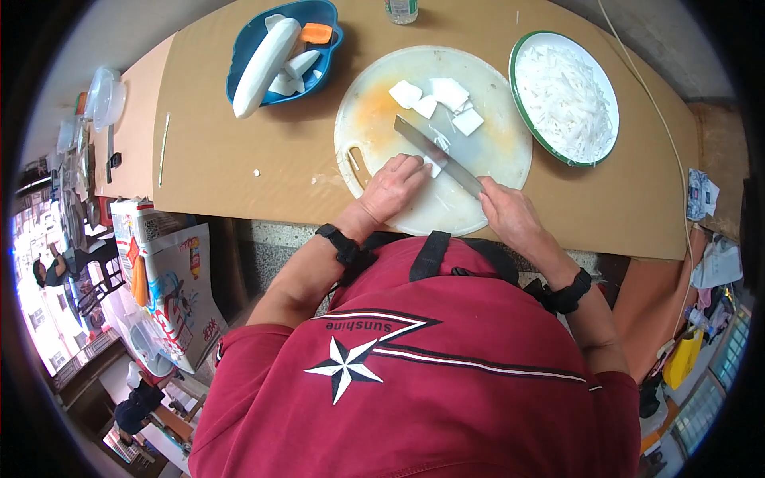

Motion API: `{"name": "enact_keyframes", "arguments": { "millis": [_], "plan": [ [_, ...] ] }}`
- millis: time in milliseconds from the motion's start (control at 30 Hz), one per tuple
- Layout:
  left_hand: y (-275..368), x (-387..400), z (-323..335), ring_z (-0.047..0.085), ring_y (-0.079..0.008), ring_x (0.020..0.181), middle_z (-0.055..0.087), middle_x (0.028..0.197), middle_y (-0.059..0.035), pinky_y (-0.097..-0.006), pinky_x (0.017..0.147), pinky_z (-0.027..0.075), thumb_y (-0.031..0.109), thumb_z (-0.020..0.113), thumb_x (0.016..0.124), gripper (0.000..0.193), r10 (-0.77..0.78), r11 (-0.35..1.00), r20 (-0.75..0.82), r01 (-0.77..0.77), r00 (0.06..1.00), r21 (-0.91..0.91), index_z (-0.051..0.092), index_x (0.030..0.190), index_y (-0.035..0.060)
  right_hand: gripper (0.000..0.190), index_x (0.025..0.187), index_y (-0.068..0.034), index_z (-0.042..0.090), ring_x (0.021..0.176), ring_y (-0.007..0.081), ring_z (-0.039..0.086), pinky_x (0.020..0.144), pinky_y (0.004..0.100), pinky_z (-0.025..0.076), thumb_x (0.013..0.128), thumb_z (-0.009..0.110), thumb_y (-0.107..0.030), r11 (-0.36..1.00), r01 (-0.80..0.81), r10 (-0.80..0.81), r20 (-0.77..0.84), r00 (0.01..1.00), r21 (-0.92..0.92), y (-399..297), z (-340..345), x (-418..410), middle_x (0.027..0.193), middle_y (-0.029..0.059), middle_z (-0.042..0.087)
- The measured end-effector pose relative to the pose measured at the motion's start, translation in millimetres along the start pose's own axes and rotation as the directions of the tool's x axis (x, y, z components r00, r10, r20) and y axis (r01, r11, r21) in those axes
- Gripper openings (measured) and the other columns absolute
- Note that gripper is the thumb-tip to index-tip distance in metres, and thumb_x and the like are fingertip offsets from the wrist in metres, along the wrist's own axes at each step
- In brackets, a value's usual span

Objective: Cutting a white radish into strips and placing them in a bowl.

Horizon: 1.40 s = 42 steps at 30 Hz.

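Note:
My right hand (507,210) is closed on the handle of a kitchen knife (439,156), whose wide blade lies across a small piece of white vegetable (433,167). The curled fingers of my left hand (396,185) hold that piece against the round plastic cutting board (382,134), just left of the blade. A few thin white shreds (442,141) are on the blade's far side. Farther up the board are several white vegetable slices (449,94). To the right, an oval green-rimmed plate (519,101) is heaped with white shreds (565,101).
At the upper left, a blue plastic basin (238,57) holds a long peeled white radish (268,69), white pieces and an orange carrot piece (317,33). A clear bottle (401,11) stands beyond the board. Another knife (110,152) and plastic containers (106,98) are far left. Two people are in the background.

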<state>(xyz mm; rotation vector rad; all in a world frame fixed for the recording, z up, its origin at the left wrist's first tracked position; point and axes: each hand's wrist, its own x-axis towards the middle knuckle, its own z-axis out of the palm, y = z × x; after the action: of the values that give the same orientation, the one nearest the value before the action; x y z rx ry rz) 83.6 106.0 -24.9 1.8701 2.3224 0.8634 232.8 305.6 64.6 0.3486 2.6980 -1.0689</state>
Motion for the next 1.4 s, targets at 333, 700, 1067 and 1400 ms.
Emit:
{"name": "enact_keyframes", "arguments": {
  "millis": [333,700,1067,1400],
  "plan": [
    [-1.3,-2.1,-1.2,0.053,-0.0284,0.099,0.053,0.111,-0.0133,-0.0354,0.087,0.047,0.007,0.055,0.077,0.041,0.011,1.000,0.017,-0.011,1.000,-0.012,0.057,0.117,0.0010,0.021,0.111,-0.005,0.051,0.073,0.0430,0.059,0.064,0.0515,0.047,0.092,0.049,-0.013,0.994,0.072,-0.078,-0.061,0.995,-0.082,1.5,4.6,-1.2,0.078,0.0216,0.060],
    [-1.7,-2.1,-1.9,0.052,-0.0287,0.100,0.053,0.112,-0.0136,-0.0357,0.088,0.046,0.007,0.056,0.075,0.043,0.010,1.000,0.025,-0.010,1.000,-0.003,0.056,0.118,0.0008,0.024,0.115,-0.006,0.053,0.070,0.0413,0.060,0.062,0.0500,0.048,0.092,0.049,-0.012,0.987,0.099,-0.108,-0.074,0.991,-0.124,2.3,7.8,-3.8,0.077,0.0195,0.059],
    [-2.9,-1.0,-1.4,0.052,-0.0289,0.100,0.052,0.113,-0.0137,-0.0364,0.089,0.046,0.006,0.057,0.073,0.046,0.026,0.999,0.016,-0.026,1.000,-0.022,0.056,0.118,0.0005,0.023,0.114,-0.006,0.052,0.072,0.0415,0.060,0.063,0.0506,0.048,0.092,0.049,-0.011,0.988,0.079,-0.087,-0.059,0.994,-0.130,3.1,8.3,-1.6,0.079,0.0196,0.060],
    [-1.8,0.4,-3.8,0.052,-0.0282,0.099,0.054,0.111,-0.0136,-0.0359,0.088,0.046,0.008,0.056,0.075,0.044,0.037,0.999,0.012,-0.037,0.999,-0.017,0.056,0.118,-0.0003,0.012,0.097,-0.002,0.045,0.072,0.0455,0.058,0.063,0.0540,0.044,0.092,0.047,-0.012,0.994,0.087,-0.089,-0.020,0.996,-0.065,-6.3,14.8,42.3,0.072,0.0235,0.059]
  ]
}}
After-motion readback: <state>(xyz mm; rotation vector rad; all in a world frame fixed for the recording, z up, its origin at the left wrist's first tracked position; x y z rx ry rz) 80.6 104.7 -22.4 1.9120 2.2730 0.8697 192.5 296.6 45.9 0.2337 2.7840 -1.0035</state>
